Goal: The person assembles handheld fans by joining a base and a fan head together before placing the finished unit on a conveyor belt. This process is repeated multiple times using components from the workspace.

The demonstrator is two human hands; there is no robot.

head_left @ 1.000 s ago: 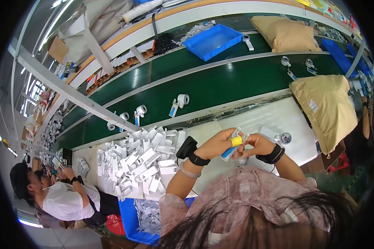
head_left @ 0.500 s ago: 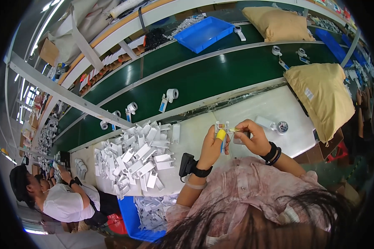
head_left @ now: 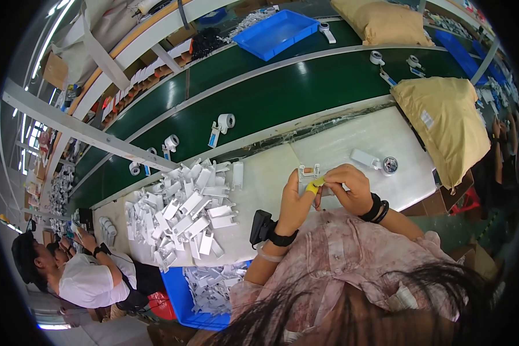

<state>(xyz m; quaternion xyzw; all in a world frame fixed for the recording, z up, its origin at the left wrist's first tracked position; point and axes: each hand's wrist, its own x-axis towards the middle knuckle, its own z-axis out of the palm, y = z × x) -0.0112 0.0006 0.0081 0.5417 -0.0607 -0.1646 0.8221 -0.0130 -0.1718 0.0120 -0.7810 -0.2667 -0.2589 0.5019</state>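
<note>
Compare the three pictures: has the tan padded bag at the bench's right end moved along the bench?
No. The tan padded bag sits at the white bench's right end throughout; only the camera shifted.

Just one view here, taken from a fisheye camera worn on the person's head and aimed steeply down, so the wearer's own dark hair [head_left: 352, 305] is caught along the lower edge. The white worktable [head_left: 340, 150] is seen from close above, roughly mid-frame, with the left hand [head_left: 297, 202] and right hand [head_left: 349, 187] near the centre. Farther off, the green conveyor belt [head_left: 282, 98] is looked across toward the top. Straight edges are bent hard near the rim. A co-worker [head_left: 81, 271] is picked up at the far lower left. No second view is given, so nothing is shared.
</note>
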